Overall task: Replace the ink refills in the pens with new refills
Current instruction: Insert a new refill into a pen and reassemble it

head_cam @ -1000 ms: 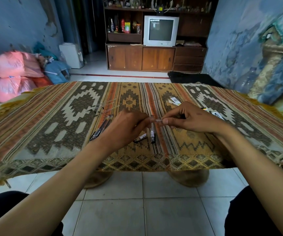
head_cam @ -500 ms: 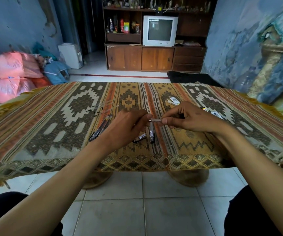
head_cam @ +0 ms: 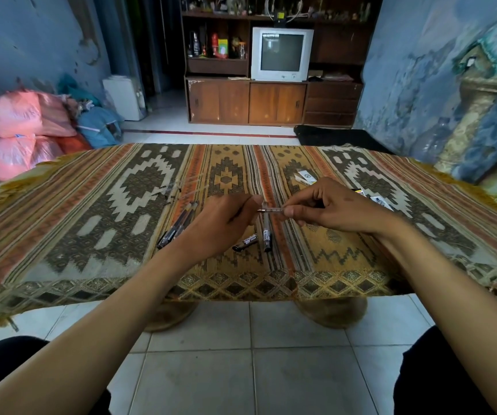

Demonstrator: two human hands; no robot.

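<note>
My right hand (head_cam: 335, 209) pinches a thin clear ink refill (head_cam: 272, 209) that points left, its metal tip bare between the hands. My left hand (head_cam: 220, 224) is curled shut just left of that tip, and what it holds is hidden inside the fingers. Under the hands two black pens (head_cam: 266, 235) lie on the patterned tablecloth (head_cam: 91, 223). More dark pens (head_cam: 175, 227) lie left of my left hand, with thin clear refills (head_cam: 187, 187) beyond them.
Small white packets (head_cam: 306, 177) lie behind my right hand and more (head_cam: 379, 202) to its right. The table's near edge hangs over a tiled floor. A cabinet with a television stands far behind, and pink bags are at the left wall.
My hands have drawn slightly apart, so more of the refill and its tip show between them. The pens on the cloth have not moved.
</note>
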